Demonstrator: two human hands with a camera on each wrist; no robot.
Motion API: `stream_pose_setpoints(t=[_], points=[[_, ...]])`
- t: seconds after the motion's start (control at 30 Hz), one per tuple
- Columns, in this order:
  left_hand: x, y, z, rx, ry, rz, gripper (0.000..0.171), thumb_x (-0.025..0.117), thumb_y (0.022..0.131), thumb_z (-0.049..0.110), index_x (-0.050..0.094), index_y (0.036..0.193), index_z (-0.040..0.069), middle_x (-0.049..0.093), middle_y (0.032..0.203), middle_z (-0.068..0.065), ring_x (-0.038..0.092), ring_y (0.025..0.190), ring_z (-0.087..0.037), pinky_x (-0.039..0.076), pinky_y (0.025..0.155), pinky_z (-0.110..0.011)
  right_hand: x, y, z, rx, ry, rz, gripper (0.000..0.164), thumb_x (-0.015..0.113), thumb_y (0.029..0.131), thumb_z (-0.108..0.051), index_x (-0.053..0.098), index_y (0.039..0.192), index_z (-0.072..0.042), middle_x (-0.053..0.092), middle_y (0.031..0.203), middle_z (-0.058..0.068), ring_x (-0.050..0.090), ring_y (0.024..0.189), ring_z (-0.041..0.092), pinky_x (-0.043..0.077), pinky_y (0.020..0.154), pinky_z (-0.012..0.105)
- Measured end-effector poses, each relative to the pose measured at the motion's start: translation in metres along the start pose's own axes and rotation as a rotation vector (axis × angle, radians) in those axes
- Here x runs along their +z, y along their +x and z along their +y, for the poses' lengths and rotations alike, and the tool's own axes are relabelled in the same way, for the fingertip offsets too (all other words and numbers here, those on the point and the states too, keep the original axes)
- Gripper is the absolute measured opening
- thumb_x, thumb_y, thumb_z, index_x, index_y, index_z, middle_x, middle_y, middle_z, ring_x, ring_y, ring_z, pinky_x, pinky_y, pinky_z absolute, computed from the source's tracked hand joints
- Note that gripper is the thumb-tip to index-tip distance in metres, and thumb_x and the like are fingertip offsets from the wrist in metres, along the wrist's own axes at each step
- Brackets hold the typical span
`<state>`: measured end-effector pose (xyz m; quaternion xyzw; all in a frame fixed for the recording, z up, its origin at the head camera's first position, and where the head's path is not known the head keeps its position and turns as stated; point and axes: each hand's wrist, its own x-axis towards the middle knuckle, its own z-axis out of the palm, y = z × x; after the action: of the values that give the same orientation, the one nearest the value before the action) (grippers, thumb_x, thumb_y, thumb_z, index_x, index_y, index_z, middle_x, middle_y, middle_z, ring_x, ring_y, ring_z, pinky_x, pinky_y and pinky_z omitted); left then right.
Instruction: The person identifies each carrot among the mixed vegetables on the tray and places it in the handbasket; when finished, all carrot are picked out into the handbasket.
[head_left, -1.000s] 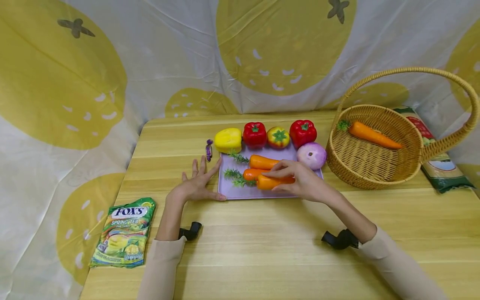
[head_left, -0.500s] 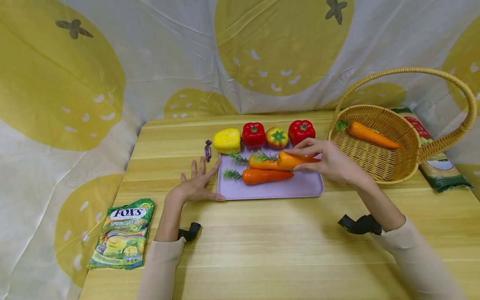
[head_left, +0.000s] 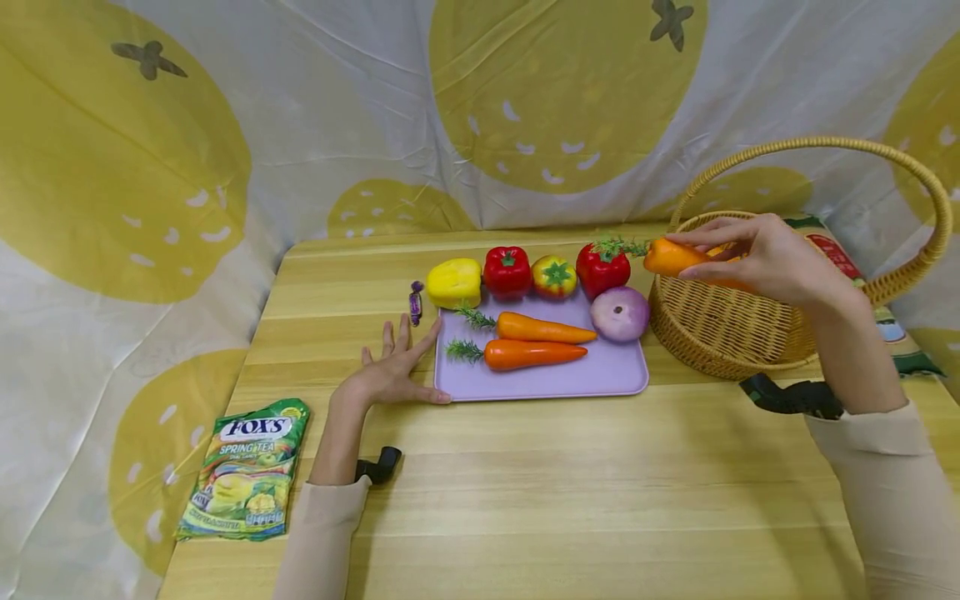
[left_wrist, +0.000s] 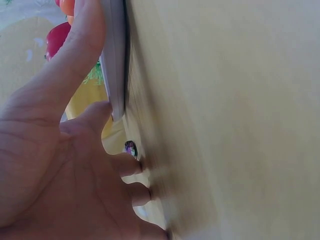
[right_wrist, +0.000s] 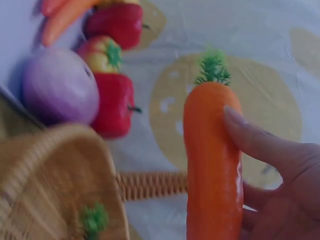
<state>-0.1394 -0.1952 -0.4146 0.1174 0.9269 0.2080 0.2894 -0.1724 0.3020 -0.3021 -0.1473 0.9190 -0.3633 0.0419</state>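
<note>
Pinching 1 carrot (right_wrist: 212, 160) between right fingers (head_left: 712, 234) and thumb (right_wrist: 252, 137)

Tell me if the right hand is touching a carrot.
Touching: the right wrist view shows the right hand gripping the carrot, thumb against its orange side.

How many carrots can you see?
4: a far carrot and a near carrot on the tray, one held carrot in the right hand, one mostly hidden carrot in the basket. More may be hidden.
</note>
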Motion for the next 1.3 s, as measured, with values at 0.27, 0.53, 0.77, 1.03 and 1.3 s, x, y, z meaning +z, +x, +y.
stream_pose_setpoints(t=[0.27,0.53,0.77,1.03,1.3], points=[[-0.001,-0.001,0.000,0.004,0.004,0.000,0.119,0.078,0.084,0.062,-0.002,0.167,0.034,-0.034,0.167,-0.019,-0.031,0.153,-0.049,-0.013,0.113,-0.084,-0.043,0.003,0.041,0.155,-0.012,-0.055,0.046,0.078,0.094,-0.021,0.067,0.139,-0.018,0.062,0.120,-0.037,0.053,0.068,-0.007,0.043,0.058,0.013],[-0.001,-0.001,-0.001,0.000,-0.001,0.001,0.119,0.078,0.083,0.062,-0.001,0.167,0.034,-0.033,0.167,-0.019,-0.031,0.153,-0.048,-0.014,0.113,-0.083,-0.060,0.016,0.074,0.347,0.040,-0.172,0.053,0.073,0.097,-0.037,0.058,0.147,-0.028,0.044,0.155,-0.017,0.033,0.151,0.041,0.044,0.118,0.037],[0.000,0.000,-0.002,0.003,-0.007,-0.002,0.120,0.078,0.082,0.063,-0.002,0.167,0.035,-0.034,0.167,-0.019,-0.032,0.153,-0.047,-0.015,0.113,-0.083,-0.053,0.025,0.100,0.409,0.076,-0.222,0.041,0.076,0.095,-0.039,0.066,0.134,-0.044,0.057,0.135,-0.033,0.023,0.152,0.051,0.023,0.121,0.068],[0.001,0.001,-0.001,0.013,-0.007,0.006,0.120,0.079,0.082,0.063,-0.001,0.167,0.035,-0.033,0.167,-0.019,-0.031,0.153,-0.048,-0.014,0.113,-0.083,-0.037,0.031,0.113,0.419,-0.025,-0.214,0.039,0.082,0.089,-0.042,0.072,0.127,-0.043,0.061,0.146,0.004,0.037,0.143,0.052,0.028,0.116,0.069],[0.001,0.000,-0.002,0.010,-0.010,0.007,0.120,0.079,0.082,0.063,-0.002,0.167,0.035,-0.034,0.167,-0.019,-0.031,0.153,-0.048,-0.014,0.113,-0.083,-0.020,0.035,0.118,0.397,0.061,-0.217,0.034,0.082,0.090,-0.024,0.076,0.123,-0.030,0.076,0.125,-0.002,0.048,0.139,0.045,0.036,0.116,0.064]])
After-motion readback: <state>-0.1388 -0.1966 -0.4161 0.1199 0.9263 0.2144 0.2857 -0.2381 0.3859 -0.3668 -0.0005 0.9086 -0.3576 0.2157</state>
